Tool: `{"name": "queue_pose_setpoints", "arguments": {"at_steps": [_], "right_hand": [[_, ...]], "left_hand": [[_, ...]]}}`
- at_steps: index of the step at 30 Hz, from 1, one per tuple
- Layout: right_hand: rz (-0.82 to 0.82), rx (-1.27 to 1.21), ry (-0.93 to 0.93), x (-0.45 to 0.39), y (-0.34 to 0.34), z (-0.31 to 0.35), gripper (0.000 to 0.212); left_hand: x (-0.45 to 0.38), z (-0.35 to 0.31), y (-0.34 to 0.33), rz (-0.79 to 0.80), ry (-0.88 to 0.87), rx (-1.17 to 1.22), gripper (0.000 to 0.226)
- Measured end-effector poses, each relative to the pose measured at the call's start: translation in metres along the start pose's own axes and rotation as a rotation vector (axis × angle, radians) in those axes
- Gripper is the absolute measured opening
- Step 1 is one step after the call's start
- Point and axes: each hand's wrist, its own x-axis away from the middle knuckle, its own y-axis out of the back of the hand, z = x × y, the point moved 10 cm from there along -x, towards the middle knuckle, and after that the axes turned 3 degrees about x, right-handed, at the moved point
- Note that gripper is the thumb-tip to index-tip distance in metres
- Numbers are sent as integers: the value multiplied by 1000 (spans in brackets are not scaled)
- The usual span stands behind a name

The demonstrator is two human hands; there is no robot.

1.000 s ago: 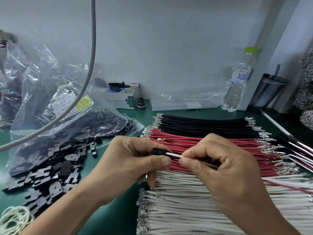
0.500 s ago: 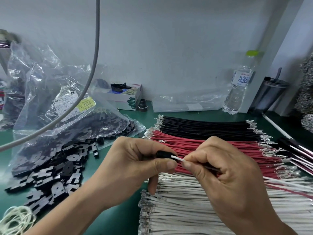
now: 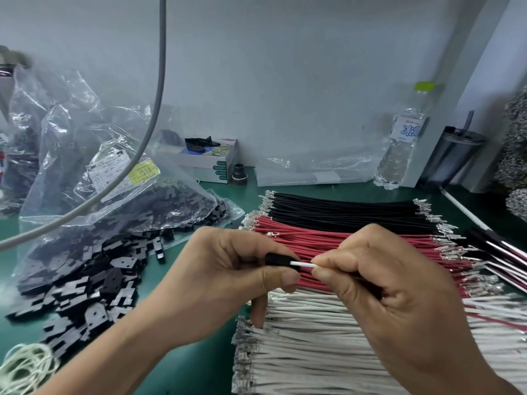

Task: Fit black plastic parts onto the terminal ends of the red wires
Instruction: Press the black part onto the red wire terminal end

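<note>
My left hand (image 3: 228, 277) pinches a small black plastic part (image 3: 278, 259) between thumb and fingers, over the wire bundles. My right hand (image 3: 393, 295) pinches a white wire (image 3: 303, 265) whose end goes into that part. A bundle of red wires (image 3: 356, 246) with metal terminals lies flat behind and under the hands. A black wire bundle (image 3: 342, 208) lies beyond it and a white wire bundle (image 3: 308, 349) in front. Loose black plastic parts (image 3: 94, 283) are heaped on the green table at left.
A clear plastic bag (image 3: 85, 166) of black parts lies at left, with a grey cable (image 3: 159, 95) hanging across it. A small box (image 3: 211, 163), a water bottle (image 3: 402, 138) and a dark tumbler (image 3: 453, 155) stand along the back wall. White rubber bands (image 3: 25, 369) lie bottom left.
My right hand has slid closer to the black part, so less white wire shows between the two hands. The view has shifted slightly.
</note>
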Motion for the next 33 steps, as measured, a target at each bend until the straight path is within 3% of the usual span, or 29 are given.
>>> {"name": "queue_pose_setpoints", "arguments": {"at_steps": [17, 25, 28, 31, 33], "right_hand": [[-58, 51, 25, 8, -8, 8, 18], [-38, 150, 74, -3, -2, 9, 22], [70, 272, 45, -1, -4, -3, 30], [166, 365, -54, -1, -9, -17, 40], [85, 373, -15, -6, 2, -10, 36]], "left_hand": [[2, 7, -5, -9, 5, 16, 16], [1, 2, 9, -84, -28, 90, 24], [-3, 3, 17, -107, -27, 83, 22], [-4, -4, 36, -90, 2, 41, 30], [-2, -6, 62, -63, 41, -159, 45]]}}
